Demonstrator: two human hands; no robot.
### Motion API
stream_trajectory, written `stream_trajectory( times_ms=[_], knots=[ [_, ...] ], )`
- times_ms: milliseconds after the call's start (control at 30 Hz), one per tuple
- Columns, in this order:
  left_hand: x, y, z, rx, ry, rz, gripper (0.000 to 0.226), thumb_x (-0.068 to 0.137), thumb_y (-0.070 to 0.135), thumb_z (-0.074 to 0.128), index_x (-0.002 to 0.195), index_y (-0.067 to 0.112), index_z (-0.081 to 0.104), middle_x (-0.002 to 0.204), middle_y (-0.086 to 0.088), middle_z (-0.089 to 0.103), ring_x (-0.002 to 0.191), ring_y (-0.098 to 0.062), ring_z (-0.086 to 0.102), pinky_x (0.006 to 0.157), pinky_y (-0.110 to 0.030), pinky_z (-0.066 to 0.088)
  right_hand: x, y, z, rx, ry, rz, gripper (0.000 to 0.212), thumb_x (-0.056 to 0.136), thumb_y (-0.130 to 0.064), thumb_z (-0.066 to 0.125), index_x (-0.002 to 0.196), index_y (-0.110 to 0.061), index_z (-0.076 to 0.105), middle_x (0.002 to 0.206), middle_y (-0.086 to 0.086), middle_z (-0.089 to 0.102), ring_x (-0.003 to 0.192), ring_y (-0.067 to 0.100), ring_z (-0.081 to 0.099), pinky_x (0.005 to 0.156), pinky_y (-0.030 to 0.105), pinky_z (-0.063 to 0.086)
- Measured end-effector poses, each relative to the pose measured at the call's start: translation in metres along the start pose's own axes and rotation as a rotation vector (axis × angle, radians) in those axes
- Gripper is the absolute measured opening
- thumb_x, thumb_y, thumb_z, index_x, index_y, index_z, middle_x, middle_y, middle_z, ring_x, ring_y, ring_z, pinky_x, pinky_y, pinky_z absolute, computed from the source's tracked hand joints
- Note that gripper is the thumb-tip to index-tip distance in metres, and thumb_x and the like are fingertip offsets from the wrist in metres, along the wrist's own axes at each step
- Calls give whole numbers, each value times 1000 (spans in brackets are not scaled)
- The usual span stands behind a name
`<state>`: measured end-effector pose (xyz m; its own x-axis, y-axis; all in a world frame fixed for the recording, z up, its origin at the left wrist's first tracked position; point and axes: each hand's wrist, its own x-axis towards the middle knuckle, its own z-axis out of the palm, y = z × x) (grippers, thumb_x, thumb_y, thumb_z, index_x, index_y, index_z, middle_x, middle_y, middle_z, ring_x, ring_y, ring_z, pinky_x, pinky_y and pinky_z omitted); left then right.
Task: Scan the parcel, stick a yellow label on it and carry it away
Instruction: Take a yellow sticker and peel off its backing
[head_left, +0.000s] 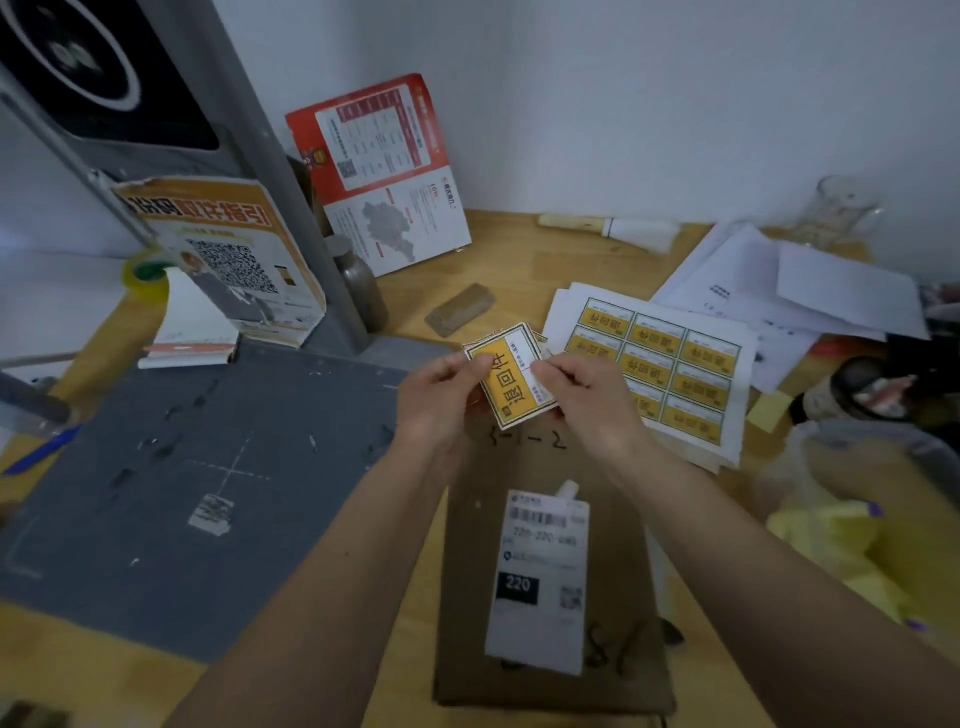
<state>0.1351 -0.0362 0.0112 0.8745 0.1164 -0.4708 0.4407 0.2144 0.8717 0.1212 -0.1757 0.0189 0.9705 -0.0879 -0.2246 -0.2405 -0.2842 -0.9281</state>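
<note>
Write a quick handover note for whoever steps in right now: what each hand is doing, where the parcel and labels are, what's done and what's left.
Left hand and right hand: both pinch one cut yellow label, held above the far end of the parcel.
Parcel: flat brown package lying on the wooden table, white shipping label face up, beside the grey scanner base.
Sheet of yellow labels: on the table, right of the hands.
Done: a label is picked. Whether the scan is done cannot be told from this view.
Left: stick the label on the parcel and carry it away.
</note>
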Motion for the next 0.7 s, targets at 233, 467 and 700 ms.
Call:
stream_trajectory(
  times_ms=[233,467,700],
  knots=[
    [-76,-21,11,-72,21,22,37,96,34,51,100,4,71,98,-13,76,87,-22,73,74,-32,55,-70,7,-39,102,0,0,13,87,-15,65,78,-8,73,67,-6,64,50,-7,50,59,17,37],
    [-132,-31,12,-79,-101,64,23,91,17,60,107,2,69,104,-13,74,99,-27,70,86,-37,56,-117,11,-54,232,48,59,15,88,-20,63,81,-10,73,84,3,73,67,5,58,65,21,39],
    [-158,-11,11,36,-47,191,14,85,2,66,98,0,70,100,-19,74,95,-33,71,83,-39,59,-149,-16,-43,108,298,-216,30,85,-12,66,108,-23,49,73,0,56,64,4,53,56,11,42]
  ],
)
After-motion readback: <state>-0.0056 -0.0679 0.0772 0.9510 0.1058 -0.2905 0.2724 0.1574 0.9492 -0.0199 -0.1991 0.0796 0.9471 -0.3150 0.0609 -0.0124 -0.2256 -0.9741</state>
